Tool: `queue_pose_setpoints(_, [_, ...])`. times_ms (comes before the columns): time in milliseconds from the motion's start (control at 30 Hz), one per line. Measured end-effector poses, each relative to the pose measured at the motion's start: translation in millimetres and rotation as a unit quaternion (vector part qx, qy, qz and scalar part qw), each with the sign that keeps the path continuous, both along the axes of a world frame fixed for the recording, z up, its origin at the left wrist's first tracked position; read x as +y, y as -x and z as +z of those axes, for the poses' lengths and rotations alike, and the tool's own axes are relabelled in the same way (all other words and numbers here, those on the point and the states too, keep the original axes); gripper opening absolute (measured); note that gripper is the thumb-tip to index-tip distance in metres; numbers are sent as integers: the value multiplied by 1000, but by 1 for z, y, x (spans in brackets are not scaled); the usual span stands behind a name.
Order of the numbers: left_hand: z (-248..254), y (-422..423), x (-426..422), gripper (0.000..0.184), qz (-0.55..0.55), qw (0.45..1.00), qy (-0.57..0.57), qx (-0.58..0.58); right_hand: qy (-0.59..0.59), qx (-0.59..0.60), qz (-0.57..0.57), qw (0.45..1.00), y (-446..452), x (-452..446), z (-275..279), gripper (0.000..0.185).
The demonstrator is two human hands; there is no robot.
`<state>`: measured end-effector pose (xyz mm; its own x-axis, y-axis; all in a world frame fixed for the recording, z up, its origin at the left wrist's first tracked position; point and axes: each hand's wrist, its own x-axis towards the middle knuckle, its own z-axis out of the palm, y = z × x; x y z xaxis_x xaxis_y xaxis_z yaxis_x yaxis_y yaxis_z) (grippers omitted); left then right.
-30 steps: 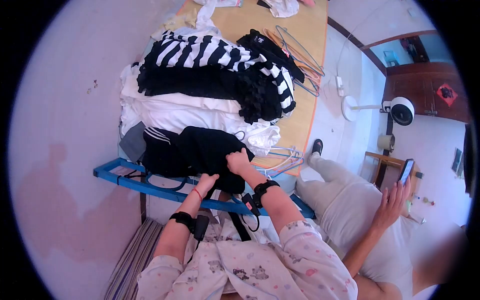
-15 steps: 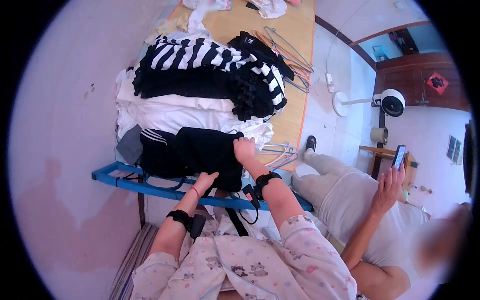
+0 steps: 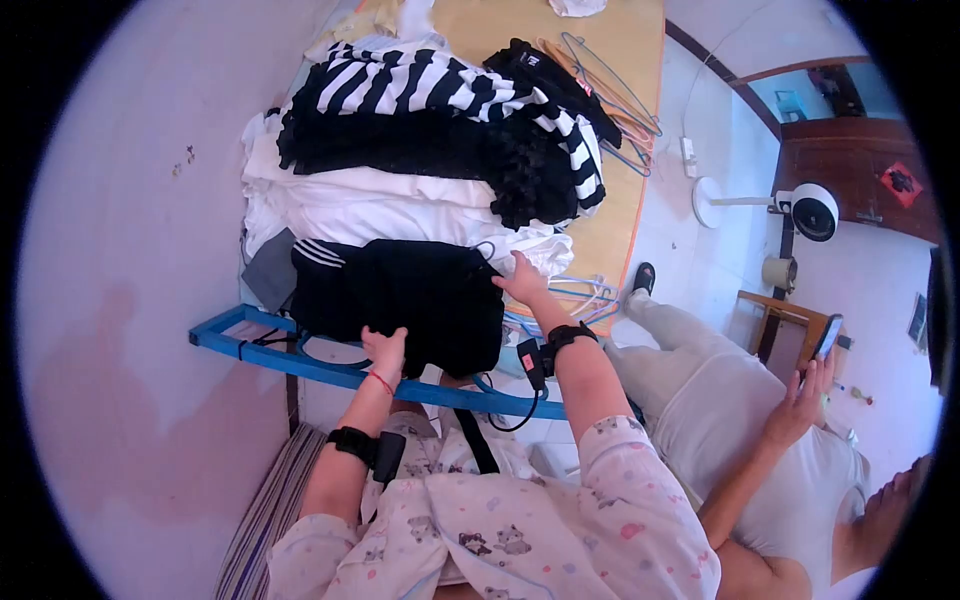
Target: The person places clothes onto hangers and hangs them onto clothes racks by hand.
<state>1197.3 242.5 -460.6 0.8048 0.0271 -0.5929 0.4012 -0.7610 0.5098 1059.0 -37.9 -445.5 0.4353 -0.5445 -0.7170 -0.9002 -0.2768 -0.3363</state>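
Observation:
A black garment (image 3: 420,295) with white stripes at its left end lies spread at the near edge of the bed, its front part hanging over a blue frame rail. My left hand (image 3: 385,350) rests on its lower edge, thumb and fingers apart. At the garment's right edge is my right hand (image 3: 522,282), fingers spread and touching the cloth near a thin cord loop (image 3: 484,249). Just beyond lie white clothes (image 3: 380,212), then a black ruffled piece (image 3: 400,145) and a black-and-white striped garment (image 3: 400,85).
Several hangers (image 3: 615,95) lie along the right side of the bed, more (image 3: 590,300) near my right hand. The blue rail (image 3: 290,365) crosses in front of me. At right a person (image 3: 740,400) holds a phone (image 3: 827,336); a fan (image 3: 812,212) stands beyond.
The black garment now lies flatter and wider. Both hands have loosened from gripping it, fingers spreading; the right hand has shifted to its right edge. The view has shifted slightly.

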Motion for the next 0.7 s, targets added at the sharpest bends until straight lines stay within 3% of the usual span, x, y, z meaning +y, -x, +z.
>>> queue_pose_setpoints(100, [22,-22,-4,74,32,999,22,-7,-78,6,37,996,14,8,-37,92])
queue_pose_setpoints(167, [36,-30,-12,71,21,1000,4,-7,-113,-12,16,993,7,23,-31,92])
queue_pose_setpoints(233, [20,-34,-5,67,33,995,94,28,61,21,-22,998,3,44,-38,83])
queue_pose_setpoints(267, [7,-34,-1,65,4,997,72,-15,179,49,-13,983,-15,54,7,72])
queue_pose_setpoints(300, [8,-35,-1,65,12,997,68,-16,176,46,-5,983,-16,58,6,72])
queue_pose_setpoints(367, [11,-34,-3,64,-40,996,64,-44,243,-73,-10,967,-24,67,2,65])
queue_pose_setpoints(433, [25,-30,-10,59,-33,996,71,-40,222,-60,-33,973,-23,71,-20,68])
queue_pose_setpoints(500, [39,-27,-16,56,9,989,142,36,45,10,-248,968,-14,71,-55,72])
queue_pose_setpoints(533, [33,-25,-14,47,21,988,148,46,80,-87,-276,954,-9,78,-65,77])
queue_pose_setpoints(567, [28,-26,-11,47,22,987,150,44,82,-88,-275,954,-3,77,-80,77])
queue_pose_setpoints(633, [28,-29,-6,37,-32,976,186,105,-80,-123,-174,974,8,65,-96,70])
queue_pose_setpoints(667, [32,-26,-7,25,-42,976,201,70,-77,-125,-172,974,12,61,-96,70])
queue_pose_setpoints(700, [33,-26,-6,25,-38,976,205,67,-153,-156,-205,954,14,57,-92,68])
